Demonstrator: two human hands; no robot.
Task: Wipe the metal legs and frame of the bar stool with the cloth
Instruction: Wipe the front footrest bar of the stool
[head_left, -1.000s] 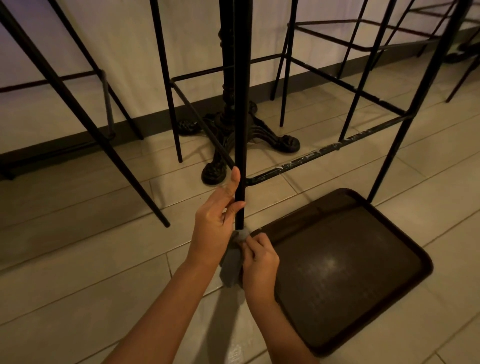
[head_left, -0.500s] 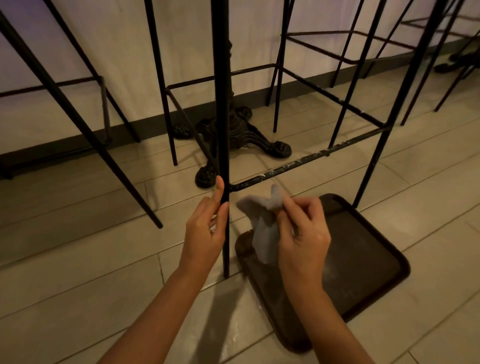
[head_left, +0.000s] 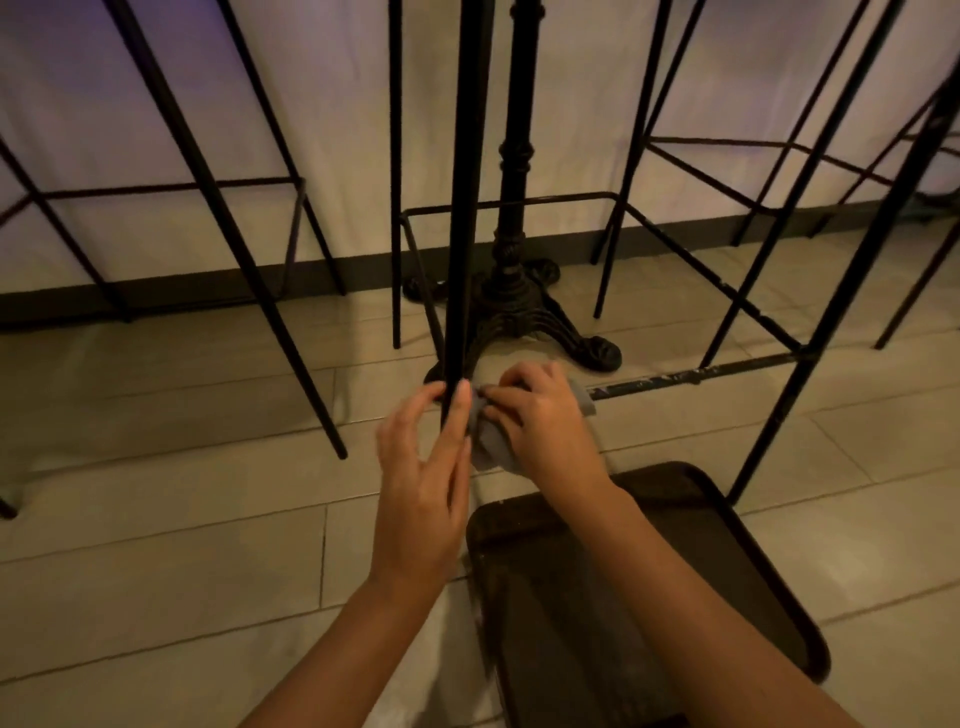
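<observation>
A black metal bar stool leg (head_left: 462, 208) stands upright in the middle of the view. My left hand (head_left: 423, 478) holds it low down, thumb on one side and fingers on the other. A scuffed horizontal footrest bar (head_left: 696, 375) runs from that leg to the right. My right hand (head_left: 540, 415) grips a grey cloth (head_left: 488, 441) wrapped over the left end of this bar, right beside the leg. The hand hides the joint of bar and leg.
A dark brown tray (head_left: 675, 597) lies on the tiled floor under my right forearm. An ornate cast-iron table base (head_left: 514, 306) stands behind the leg. More black stool legs (head_left: 234, 249) rise at left and right. A white wall (head_left: 156, 104) closes the back.
My right hand lifted the cloth from the foot of the leg, carried it up in the air, and now has it on the footrest bar by the leg. My left hand stayed on the leg.
</observation>
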